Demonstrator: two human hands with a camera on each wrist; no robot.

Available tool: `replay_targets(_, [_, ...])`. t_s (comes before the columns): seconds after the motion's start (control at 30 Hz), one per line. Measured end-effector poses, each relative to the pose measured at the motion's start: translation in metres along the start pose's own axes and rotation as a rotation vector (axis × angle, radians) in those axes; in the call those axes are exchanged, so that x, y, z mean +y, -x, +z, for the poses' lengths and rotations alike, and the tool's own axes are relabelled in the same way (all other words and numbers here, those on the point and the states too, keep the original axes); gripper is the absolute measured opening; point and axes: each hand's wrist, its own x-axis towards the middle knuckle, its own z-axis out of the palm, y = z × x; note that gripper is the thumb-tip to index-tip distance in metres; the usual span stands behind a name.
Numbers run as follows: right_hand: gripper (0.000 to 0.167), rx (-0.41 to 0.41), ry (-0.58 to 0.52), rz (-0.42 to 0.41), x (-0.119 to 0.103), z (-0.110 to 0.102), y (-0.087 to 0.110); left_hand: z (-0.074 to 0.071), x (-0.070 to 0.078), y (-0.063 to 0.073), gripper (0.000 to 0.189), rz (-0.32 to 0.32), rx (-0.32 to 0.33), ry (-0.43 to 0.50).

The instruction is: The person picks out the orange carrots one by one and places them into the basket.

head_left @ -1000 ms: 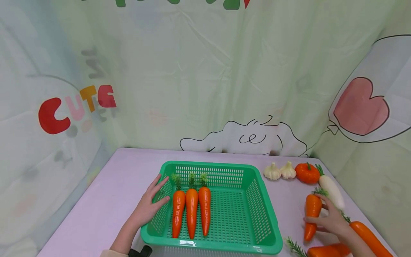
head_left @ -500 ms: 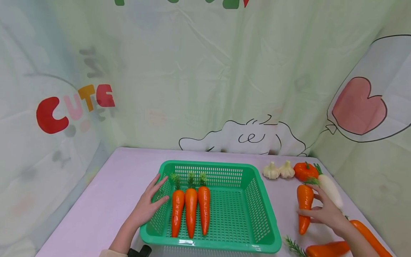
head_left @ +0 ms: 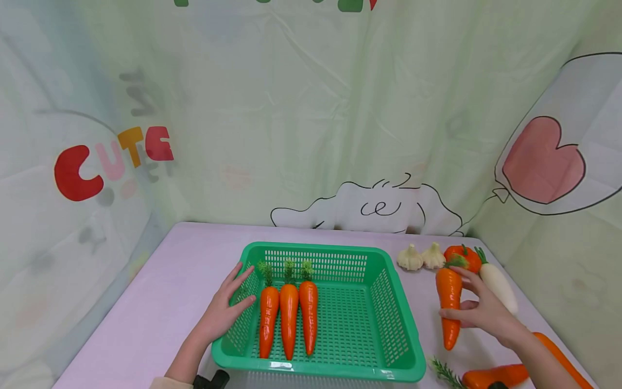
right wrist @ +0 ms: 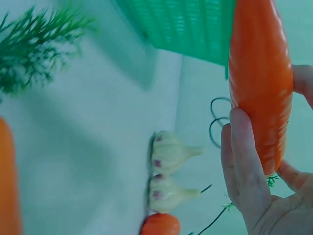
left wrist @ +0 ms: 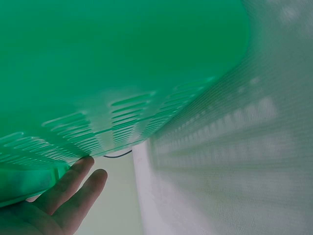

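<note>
In the head view, my right hand (head_left: pixel 488 310) grips an orange carrot (head_left: pixel 448 297) with a leafy green top, thumb on one side and fingers on the other. The carrot hangs over the table to the right of a green plastic basket (head_left: pixel 412 335). Inside the basket's left half, three carrots (head_left: pixel 289 324) lie side by side, tops toward the back. My left hand (head_left: pixel 225 310) touches the basket's left rim with fingers spread. From the left wrist, two straight fingers (left wrist: pixel 80 198) show against the basket's slotted outer wall.
Along the back right stand two garlic bulbs (head_left: pixel 410 258), an orange pumpkin (head_left: pixel 459 253) and a white radish (head_left: pixel 499 289). One carrot (head_left: pixel 493 376) lies at the front right, and another (head_left: pixel 559 351) is partly behind my right forearm. Printed curtains rise behind the table.
My right hand has moved left and toward the back with the carrot, which is closer to the basket. My left hand and the basket have hardly moved.
</note>
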Motion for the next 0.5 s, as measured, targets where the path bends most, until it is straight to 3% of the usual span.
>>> replay_targets(0.3, [0.092, 0.012, 0.035, -0.065, -0.026, 0.01, -0.002, 0.0, 0.0, -0.001, 0.061, 0.008, -0.003, -0.006])
replay_targets(0.5, [0.093, -0.03, 0.022, -0.085, -0.039, 0.017, -0.004, 0.0, 0.001, 0.0, 0.061, 0.007, -0.003, 0.001])
